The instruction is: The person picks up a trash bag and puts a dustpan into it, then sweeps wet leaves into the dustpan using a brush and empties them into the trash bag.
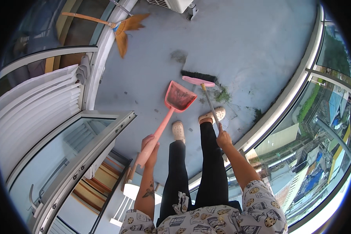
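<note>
My left hand (pixel 151 146) is closed around the long handle of a pink plastic dustpan (pixel 180 96), whose soiled pan faces up just above or on the floor. In my right hand (pixel 224 139) is the thin metal handle of a push-type broom (pixel 198 81) with a pink head and dark bristles. The broom head lies on the grey-blue floor, right of and slightly beyond the pan. A patch of green moss-like debris (pixel 222 95) lies beside the broom head. Beyond the bristles is a smudge of grey dirt (pixel 179 55).
A straw broom (pixel 124 27) leans at the left wall's window frame. An opened glass door (pixel 84 143) stands at my left. An outdoor air-conditioner unit (pixel 172 4) is at the far end. Glass balcony panels (pixel 310 131) curve along my right. Small dirt bits dot the floor.
</note>
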The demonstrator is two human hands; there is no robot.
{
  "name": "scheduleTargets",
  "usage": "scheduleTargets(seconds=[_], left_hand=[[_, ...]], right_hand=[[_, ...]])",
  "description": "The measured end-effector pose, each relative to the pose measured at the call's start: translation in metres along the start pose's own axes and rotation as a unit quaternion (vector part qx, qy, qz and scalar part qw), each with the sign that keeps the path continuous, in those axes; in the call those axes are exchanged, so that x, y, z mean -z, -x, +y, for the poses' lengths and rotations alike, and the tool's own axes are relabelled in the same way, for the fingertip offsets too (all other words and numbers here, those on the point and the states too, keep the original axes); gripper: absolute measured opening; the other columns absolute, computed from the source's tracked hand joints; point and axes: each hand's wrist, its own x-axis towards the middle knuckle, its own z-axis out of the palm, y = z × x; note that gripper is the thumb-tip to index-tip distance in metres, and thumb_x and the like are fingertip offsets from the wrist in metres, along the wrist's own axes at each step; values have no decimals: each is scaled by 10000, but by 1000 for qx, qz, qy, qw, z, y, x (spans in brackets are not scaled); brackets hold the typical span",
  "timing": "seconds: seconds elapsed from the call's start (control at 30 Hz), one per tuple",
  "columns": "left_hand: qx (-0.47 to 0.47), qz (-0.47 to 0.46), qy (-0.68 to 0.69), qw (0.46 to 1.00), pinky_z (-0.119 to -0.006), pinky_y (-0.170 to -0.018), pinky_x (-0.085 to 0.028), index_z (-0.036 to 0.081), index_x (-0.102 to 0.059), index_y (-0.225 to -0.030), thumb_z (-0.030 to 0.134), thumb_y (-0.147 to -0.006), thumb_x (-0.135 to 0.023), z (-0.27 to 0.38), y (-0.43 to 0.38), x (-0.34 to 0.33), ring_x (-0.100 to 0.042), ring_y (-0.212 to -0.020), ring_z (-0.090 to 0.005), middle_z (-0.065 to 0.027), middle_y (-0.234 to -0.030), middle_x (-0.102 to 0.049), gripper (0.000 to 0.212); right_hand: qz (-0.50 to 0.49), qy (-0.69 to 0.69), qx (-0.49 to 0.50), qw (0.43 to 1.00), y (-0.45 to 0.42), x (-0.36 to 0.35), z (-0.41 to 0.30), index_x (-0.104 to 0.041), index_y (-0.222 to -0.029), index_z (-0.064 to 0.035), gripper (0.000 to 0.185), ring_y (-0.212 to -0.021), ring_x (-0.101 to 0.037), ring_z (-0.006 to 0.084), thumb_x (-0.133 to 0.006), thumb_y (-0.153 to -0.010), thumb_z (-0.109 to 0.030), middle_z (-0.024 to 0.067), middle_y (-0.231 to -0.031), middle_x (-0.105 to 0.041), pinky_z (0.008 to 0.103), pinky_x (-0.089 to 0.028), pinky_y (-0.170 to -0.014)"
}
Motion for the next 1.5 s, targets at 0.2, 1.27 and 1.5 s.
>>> scheduleTargets(seconds=[0.2,1.27,1.5], left_hand=[[29,37,8,999,-344,-906,-399,37,-544,-986,-68,-731,-618,-2,5,6,-512,-1030,-233,-98,-1070,-550,285],[-14,-156,-64,986,-375,-1004,-340,36,-540,-950,-160,-716,-546,-21,44,46,-406,-1227,-289,-142,-1185,-521,306],[-40,-167,-53,984,-380,-1013,-327,36,-509,-991,-95,-776,-564,-19,58,-7,-416,-1212,-282,-156,-1215,-497,258]], right_hand=[[35,-94,61,993,54,99,12,-456,-1268,-192,541,-928,-552,423,-574,-762,-44,261,-963,-590,430,-443,-795],[258,-238,-143,925,110,31,220,-461,-1224,-190,341,-882,-571,431,-490,-887,-236,246,-893,-606,454,-448,-730],[248,-423,-176,854,-22,26,239,-349,-1239,-54,394,-476,-561,269,-429,-865,-149,170,-683,-563,373,-450,-388]])
